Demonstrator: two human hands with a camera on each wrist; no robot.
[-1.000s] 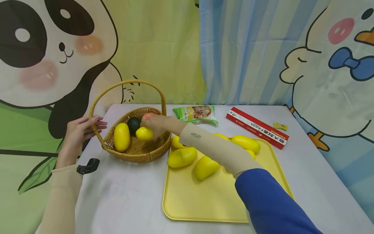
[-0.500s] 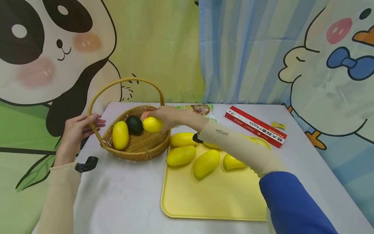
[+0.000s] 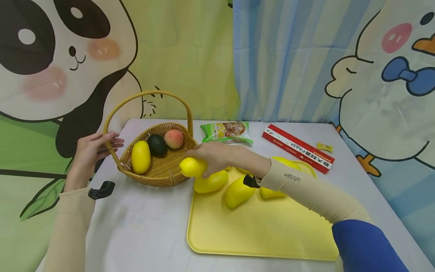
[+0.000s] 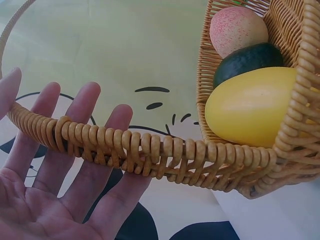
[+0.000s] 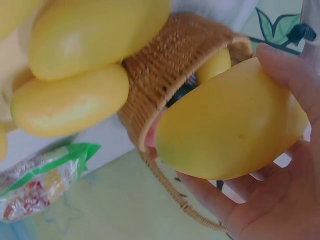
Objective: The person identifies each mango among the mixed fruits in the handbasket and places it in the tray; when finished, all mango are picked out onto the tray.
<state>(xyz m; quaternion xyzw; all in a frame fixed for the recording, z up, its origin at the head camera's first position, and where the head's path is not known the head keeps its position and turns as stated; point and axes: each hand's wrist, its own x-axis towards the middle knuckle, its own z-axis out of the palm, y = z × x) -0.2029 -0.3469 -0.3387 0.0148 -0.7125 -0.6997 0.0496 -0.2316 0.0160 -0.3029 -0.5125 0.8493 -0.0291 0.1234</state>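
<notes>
In the head view my right hand (image 3: 214, 155) grips a yellow mango (image 3: 193, 166), thumb and fingers around its sides. The mango hangs over the right rim of the wicker basket (image 3: 170, 183), near the yellow tray's left edge. My left hand (image 3: 89, 155) is at the left of the basket handle (image 3: 149, 93). In the left wrist view its fingers (image 4: 75, 190) lie straight and spread behind the handle, touching it. The basket contains another yellow mango (image 3: 141, 157), a dark green avocado-like fruit (image 3: 157, 145) and a pink peach (image 3: 174, 139).
A yellow tray (image 3: 255, 230) stands right of the basket, bearing several yellow mangoes (image 3: 239, 191), partly hidden by my right arm. Behind it lie a green-edged food packet (image 3: 225, 130), a red-and-white pasta box (image 3: 299, 148) and a small yellow sachet (image 3: 324, 147).
My right hand has drawn back from inside the basket, moving right and nearer with the mango in its grip. The peach is now fully visible. My left hand keeps its place at the handle.
</notes>
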